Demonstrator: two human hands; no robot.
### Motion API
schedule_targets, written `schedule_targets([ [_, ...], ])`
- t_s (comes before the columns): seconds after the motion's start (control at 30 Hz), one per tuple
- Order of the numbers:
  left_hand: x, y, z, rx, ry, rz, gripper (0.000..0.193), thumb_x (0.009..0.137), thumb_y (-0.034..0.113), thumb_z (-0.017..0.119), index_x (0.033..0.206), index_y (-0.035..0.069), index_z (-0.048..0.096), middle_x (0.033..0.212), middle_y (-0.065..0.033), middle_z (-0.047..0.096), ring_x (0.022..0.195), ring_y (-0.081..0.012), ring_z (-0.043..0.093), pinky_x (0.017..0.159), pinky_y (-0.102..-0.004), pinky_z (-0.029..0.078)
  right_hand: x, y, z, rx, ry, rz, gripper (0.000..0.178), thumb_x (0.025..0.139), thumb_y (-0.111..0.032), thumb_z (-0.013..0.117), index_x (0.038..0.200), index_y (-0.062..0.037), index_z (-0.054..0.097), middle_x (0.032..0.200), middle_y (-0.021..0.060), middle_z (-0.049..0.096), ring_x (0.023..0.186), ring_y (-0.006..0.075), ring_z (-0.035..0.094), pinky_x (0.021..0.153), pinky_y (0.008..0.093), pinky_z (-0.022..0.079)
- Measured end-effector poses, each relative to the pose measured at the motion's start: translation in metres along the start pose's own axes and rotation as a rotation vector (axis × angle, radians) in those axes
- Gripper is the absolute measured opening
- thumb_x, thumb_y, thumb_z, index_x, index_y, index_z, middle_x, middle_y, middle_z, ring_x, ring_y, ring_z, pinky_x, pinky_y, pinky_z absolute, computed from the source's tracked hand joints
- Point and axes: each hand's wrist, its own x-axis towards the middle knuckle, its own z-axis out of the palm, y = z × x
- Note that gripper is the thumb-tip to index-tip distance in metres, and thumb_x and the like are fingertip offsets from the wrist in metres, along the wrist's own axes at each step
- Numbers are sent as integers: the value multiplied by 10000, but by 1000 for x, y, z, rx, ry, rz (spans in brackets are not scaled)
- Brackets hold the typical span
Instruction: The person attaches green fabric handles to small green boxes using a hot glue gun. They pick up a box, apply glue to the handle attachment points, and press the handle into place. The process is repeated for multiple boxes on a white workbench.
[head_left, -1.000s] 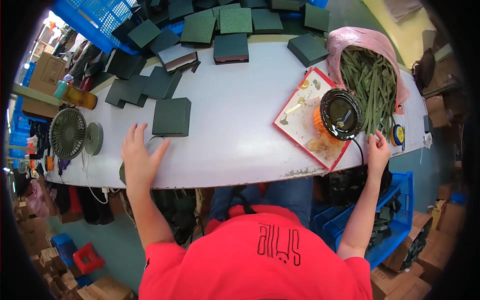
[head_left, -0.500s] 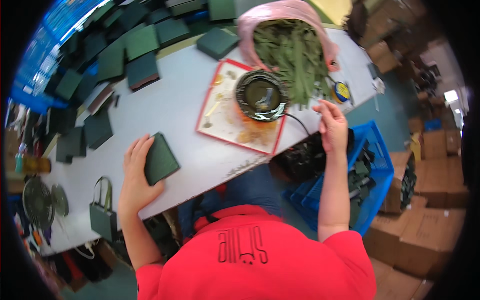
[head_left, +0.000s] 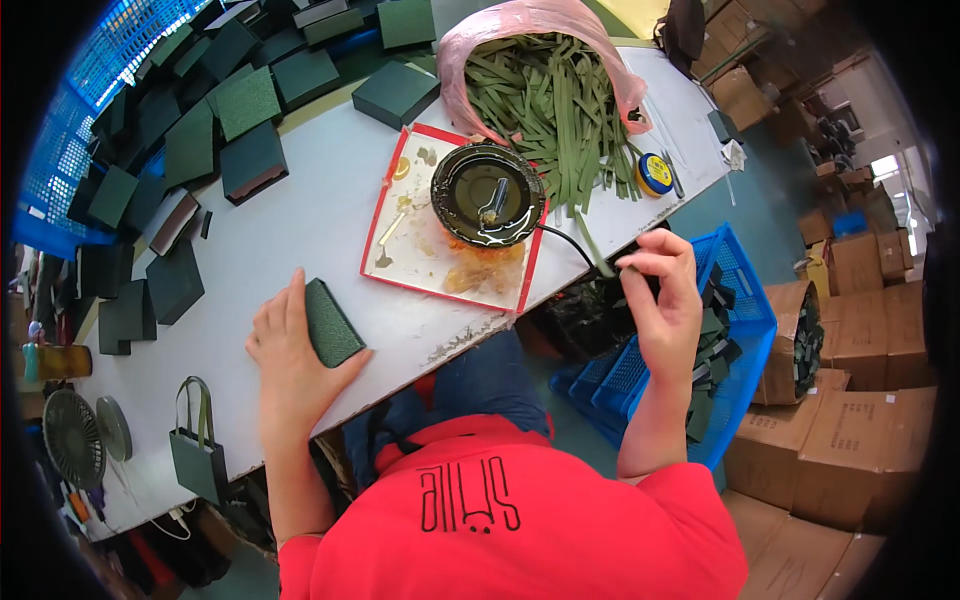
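On the white table, my left hand (head_left: 300, 355) is curved around a small dark green box (head_left: 331, 322), index finger along its left side and thumb at its near edge. Past the table's front edge on the right, my right hand (head_left: 662, 290) pinches the end of a green ribbon strip (head_left: 592, 243). That strip slants away toward a heap of green ribbons (head_left: 545, 110) spilling from a pink plastic bag (head_left: 455, 75). Between my hands stands a round black pot (head_left: 487, 195) of dark, glossy liquid, with a stick-like tool inside, on a red-edged, stained white board (head_left: 395, 235).
Many green boxes (head_left: 190, 145) crowd the far left. A green bag-shaped box with a ribbon handle (head_left: 198, 462) and a fan (head_left: 75, 437) stand nearer. A yellow-and-blue round tin (head_left: 655, 174) sits by the ribbons. A blue crate (head_left: 752, 345) with green pieces and cardboard boxes (head_left: 865, 430) are at right.
My right hand has moved nearer to me, and the green strip now stretches from its fingertips. My left hand stays at the small box, its thumb a little further out. The whole view has shifted slightly.
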Motion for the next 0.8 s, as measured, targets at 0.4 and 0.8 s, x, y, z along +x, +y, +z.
schedule_targets([
  [0.4,3,8,0,-15,-22,41,1080,550,334,927,1482,72,448,1391,-95,508,1255,-317,442,1025,-473,344,-5,7,77,927,-263,829,175,997,-149,651,1026,21,619,802,55,656,583,78,561,581,249,495],
  [0.8,2,5,3,-17,10,55,1064,558,343,922,1477,76,457,1391,-85,514,1253,-312,449,1018,-469,350,-4,9,90,945,-178,871,202,969,-200,714,955,-17,630,695,-47,543,505,-3,349,441,193,244],
])
